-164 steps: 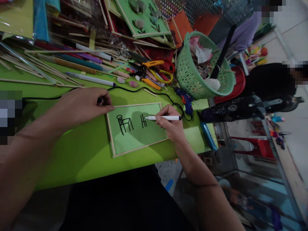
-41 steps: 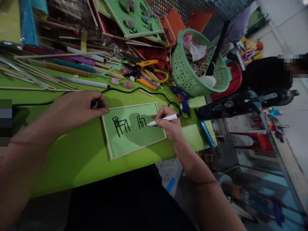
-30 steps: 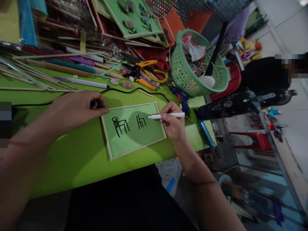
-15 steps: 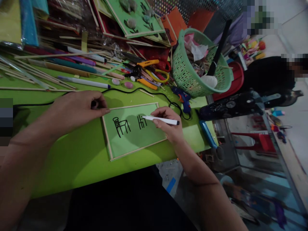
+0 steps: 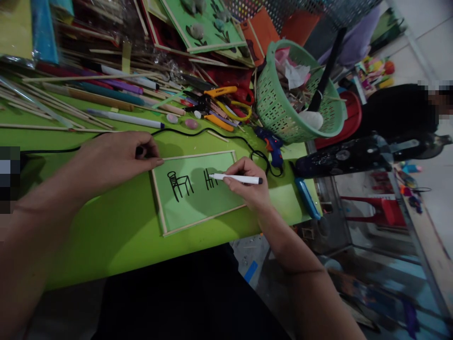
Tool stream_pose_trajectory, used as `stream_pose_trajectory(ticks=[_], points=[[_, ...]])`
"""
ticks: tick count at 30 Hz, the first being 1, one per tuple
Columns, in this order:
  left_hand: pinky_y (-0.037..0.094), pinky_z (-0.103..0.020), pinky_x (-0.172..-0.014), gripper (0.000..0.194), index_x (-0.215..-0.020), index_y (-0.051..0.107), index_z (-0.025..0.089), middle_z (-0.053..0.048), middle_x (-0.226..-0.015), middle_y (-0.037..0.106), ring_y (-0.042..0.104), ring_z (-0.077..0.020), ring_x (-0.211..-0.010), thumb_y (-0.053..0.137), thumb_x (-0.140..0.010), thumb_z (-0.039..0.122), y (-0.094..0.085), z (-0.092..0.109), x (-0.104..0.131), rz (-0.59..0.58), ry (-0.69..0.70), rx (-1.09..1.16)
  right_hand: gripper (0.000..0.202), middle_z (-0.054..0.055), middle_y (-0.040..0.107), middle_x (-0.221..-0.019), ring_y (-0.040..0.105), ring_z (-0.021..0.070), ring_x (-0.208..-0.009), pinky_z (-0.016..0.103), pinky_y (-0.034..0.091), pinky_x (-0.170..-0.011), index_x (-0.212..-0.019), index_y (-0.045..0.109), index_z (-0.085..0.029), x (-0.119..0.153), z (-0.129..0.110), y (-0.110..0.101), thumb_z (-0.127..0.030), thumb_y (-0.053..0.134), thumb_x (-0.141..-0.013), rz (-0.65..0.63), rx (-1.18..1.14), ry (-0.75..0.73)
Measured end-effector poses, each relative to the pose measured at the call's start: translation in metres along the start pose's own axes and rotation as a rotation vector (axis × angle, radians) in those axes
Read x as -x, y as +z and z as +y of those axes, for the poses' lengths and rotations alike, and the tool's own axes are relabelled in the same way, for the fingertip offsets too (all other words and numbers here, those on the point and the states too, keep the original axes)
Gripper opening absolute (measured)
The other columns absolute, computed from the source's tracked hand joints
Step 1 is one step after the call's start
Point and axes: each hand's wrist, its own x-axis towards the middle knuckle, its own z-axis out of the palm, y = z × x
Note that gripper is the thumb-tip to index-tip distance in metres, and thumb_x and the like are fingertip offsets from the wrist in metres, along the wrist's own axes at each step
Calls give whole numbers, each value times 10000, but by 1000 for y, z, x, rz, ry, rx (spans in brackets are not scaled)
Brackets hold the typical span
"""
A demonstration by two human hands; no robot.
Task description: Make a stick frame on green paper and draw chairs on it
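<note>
A green card (image 5: 187,212) edged with thin wooden sticks lies on the table. Black line drawings of a chair (image 5: 180,184) and a second, smaller chair-like figure (image 5: 208,179) are on it. My right hand (image 5: 247,182) is closed around a white marker (image 5: 244,179) with a black end, its tip at the smaller figure. My left hand (image 5: 130,153) is curled, thumb and fingertip touching the card's upper left corner. A small dark thing shows inside its fingers; I cannot make out what it is.
Behind the card run a black cord (image 5: 212,132) and a blue glue gun (image 5: 272,146). Orange-handled pliers (image 5: 221,92), pens, wooden sticks and a green basket (image 5: 293,113) crowd the far side. A dark bottle-like object (image 5: 329,156) lies at right; a person in black (image 5: 399,108) is beyond.
The marker tip has shifted slightly down and left over the smaller figure. My left hand stays at the card's corner. The whole view has shifted a little.
</note>
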Motion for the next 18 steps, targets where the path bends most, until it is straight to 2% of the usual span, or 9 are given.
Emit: stream_pose_trajectory(ticks=[7,18], points=[[383,-364,-660,423,-999,738,288,-5,-908,748,644,-239,-788,603,-819,646,-2,3,1,-14,-31,3,186,-33,666,-693,501,121,-588,273,377,-531,-783,662,-243,0,0,0,-335,818,-740,-10,32,-3],[368,-354,-672,426,-992,736,268,-6,-897,732,617,-224,-772,602,-819,633,1,-1,0,-7,6,39,202,-32,665,-685,507,117,-584,261,381,-522,-773,655,-236,-2,2,0,-328,832,-746,-20,25,-35]])
